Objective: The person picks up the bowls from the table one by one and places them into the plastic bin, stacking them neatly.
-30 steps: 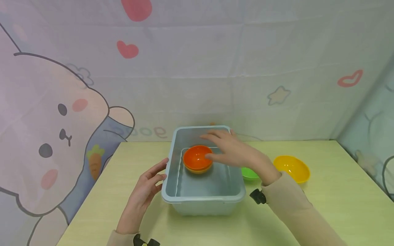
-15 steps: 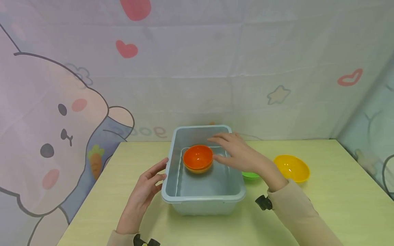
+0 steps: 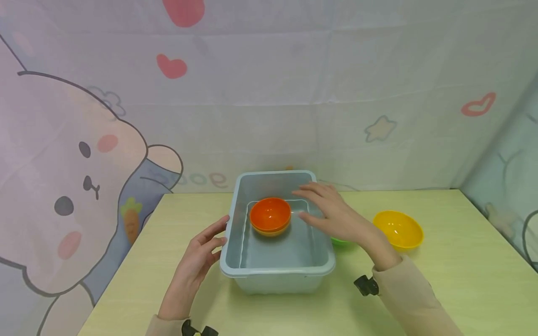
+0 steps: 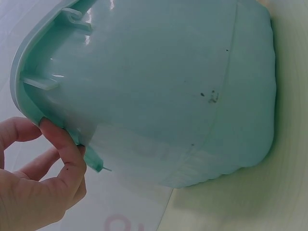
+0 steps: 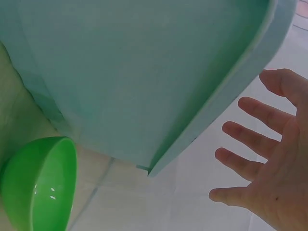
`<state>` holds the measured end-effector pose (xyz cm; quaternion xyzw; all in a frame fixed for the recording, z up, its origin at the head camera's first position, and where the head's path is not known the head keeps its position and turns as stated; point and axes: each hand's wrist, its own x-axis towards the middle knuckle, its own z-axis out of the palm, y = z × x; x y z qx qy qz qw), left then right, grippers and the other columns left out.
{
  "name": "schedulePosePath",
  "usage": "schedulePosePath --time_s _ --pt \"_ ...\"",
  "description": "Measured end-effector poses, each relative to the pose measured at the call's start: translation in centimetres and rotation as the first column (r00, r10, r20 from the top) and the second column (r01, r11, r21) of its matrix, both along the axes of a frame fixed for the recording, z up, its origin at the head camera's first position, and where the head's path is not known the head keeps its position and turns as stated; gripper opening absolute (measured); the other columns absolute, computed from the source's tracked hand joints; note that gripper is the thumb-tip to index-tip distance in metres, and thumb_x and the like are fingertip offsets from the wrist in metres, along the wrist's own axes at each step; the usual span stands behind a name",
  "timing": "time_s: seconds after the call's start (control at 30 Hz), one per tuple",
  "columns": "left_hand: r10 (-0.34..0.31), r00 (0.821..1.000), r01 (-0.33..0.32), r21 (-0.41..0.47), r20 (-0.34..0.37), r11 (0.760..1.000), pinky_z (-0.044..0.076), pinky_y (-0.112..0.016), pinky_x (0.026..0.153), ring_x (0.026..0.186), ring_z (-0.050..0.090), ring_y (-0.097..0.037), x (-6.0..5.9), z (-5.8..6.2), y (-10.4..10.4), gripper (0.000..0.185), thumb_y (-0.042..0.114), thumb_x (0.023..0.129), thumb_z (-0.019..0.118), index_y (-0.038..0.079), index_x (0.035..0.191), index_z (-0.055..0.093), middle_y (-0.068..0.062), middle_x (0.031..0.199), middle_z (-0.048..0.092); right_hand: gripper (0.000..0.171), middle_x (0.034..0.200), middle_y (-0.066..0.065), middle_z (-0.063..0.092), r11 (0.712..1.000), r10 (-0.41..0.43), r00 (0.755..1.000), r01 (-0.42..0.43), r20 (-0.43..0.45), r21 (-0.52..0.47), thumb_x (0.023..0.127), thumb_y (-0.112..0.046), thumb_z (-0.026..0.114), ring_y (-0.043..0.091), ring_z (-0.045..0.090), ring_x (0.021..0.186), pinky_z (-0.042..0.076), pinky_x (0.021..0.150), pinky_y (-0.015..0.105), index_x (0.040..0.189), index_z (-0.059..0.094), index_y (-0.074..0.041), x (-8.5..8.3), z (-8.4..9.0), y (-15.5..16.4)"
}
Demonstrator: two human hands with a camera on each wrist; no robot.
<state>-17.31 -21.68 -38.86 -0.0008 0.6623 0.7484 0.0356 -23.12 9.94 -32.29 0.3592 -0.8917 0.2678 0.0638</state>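
- Two bowls, an orange bowl (image 3: 270,214) nested on a yellowish one beneath it, sit inside the pale blue plastic tub (image 3: 277,270), toward its far left part.
- The tub stands on the light green table (image 3: 462,280), near the middle, with its far end close to the cartoon-printed curtain (image 3: 84,154).
- The right hand (image 3: 332,212) hovers over the tub's right rim, palm down, fingers straight and spread apart, holding nothing; the right wrist view shows the same spread fingers (image 5: 250,139) just beside the tub's edge (image 5: 211,110).
- The left hand (image 3: 197,263) rests against the tub's left rim, fingers loosely bent; in the left wrist view a fingertip (image 4: 57,137) touches the underside of the rim (image 4: 29,96), with no clamp on it.
- A green bowl (image 3: 342,241) lies on the table just beside the tub's right wall, mostly hidden behind the right hand; the right wrist view shows it (image 5: 41,180) open side up.
- A yellow bowl (image 3: 397,229) sits further right, apart from the green one.
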Motion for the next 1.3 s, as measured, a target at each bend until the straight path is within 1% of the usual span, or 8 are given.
schedulePosePath --time_s 0.2,0.47,0.6,0.77,1.03,1.17,1.3 --pt "-0.007 1.000 0.007 0.014 -0.002 1.000 0.051 -0.026 0.085 0.098 0.060 -0.007 0.1 -0.1 0.0 0.057 0.002 0.090 0.056 0.003 0.145 0.040 0.006 0.123 0.056 0.050 0.150 0.010 0.039 0.998 -0.021 1.000 0.022 0.021 -0.056 0.094 -0.029 0.059 0.033 0.027 0.141 0.023 0.113 0.057 0.141 0.048 -0.015 0.1 -0.8 0.7" --pt "-0.007 1.000 0.007 0.012 -0.004 1.000 0.051 -0.026 0.085 0.100 0.060 -0.010 0.2 0.1 0.1 0.057 0.003 0.090 0.056 0.004 0.145 0.040 0.003 0.125 0.054 0.051 0.150 0.008 0.039 0.991 -0.037 0.999 0.040 0.025 -0.126 0.095 -0.026 0.058 0.032 0.029 0.139 0.027 0.111 0.058 0.143 0.045 -0.016 0.0 -1.8 1.1" --pt "-0.006 1.000 0.006 0.014 0.001 1.000 0.051 -0.026 0.085 0.099 0.060 -0.010 0.1 0.1 0.1 0.057 0.002 0.090 0.055 0.004 0.145 0.040 0.002 0.127 0.054 0.050 0.151 0.009 0.037 0.984 -0.047 0.999 0.050 0.019 -0.174 0.095 -0.022 0.058 0.032 0.029 0.140 0.028 0.110 0.058 0.142 0.045 -0.014 0.0 -2.3 1.4" --pt "-0.001 1.000 0.001 0.014 0.006 1.000 0.051 -0.026 0.085 0.099 0.060 -0.010 0.1 0.2 0.1 0.057 0.002 0.090 0.055 0.004 0.145 0.040 0.002 0.126 0.054 0.050 0.152 0.010 0.035 0.973 -0.065 0.998 0.068 0.019 -0.223 0.095 -0.021 0.058 0.033 0.028 0.140 0.028 0.110 0.060 0.142 0.045 -0.014 -0.2 -3.1 1.9" --pt "0.000 1.000 0.000 0.015 0.013 1.000 0.051 -0.026 0.085 0.099 0.060 -0.010 0.0 0.2 0.1 0.057 0.001 0.090 0.055 0.004 0.145 0.041 0.003 0.126 0.055 0.050 0.154 0.012 0.031 0.959 -0.122 0.991 0.131 0.051 -0.250 0.096 -0.021 0.057 0.035 0.028 0.141 0.027 0.109 0.064 0.143 0.044 -0.015 -0.6 -4.4 2.9" --pt "0.002 1.000 -0.002 0.011 0.014 1.000 0.051 -0.026 0.084 0.099 0.061 -0.010 0.1 0.2 0.1 0.057 0.001 0.090 0.055 0.004 0.145 0.041 0.003 0.126 0.054 0.050 0.154 0.012 0.030 0.956 -0.131 0.988 0.146 0.078 -0.255 0.096 -0.022 0.056 0.037 0.027 0.141 0.026 0.107 0.068 0.144 0.042 -0.015 -0.6 -5.1 3.5" --pt "0.005 1.000 -0.005 0.008 0.009 1.000 0.051 -0.026 0.085 0.100 0.060 -0.010 0.2 0.2 0.1 0.057 0.002 0.090 0.055 0.004 0.145 0.041 0.003 0.126 0.055 0.051 0.154 0.012 0.029 0.952 -0.128 0.987 0.149 0.094 -0.266 0.097 -0.022 0.056 0.039 0.028 0.141 0.027 0.105 0.069 0.144 0.042 -0.015 -0.7 -5.9 4.0"
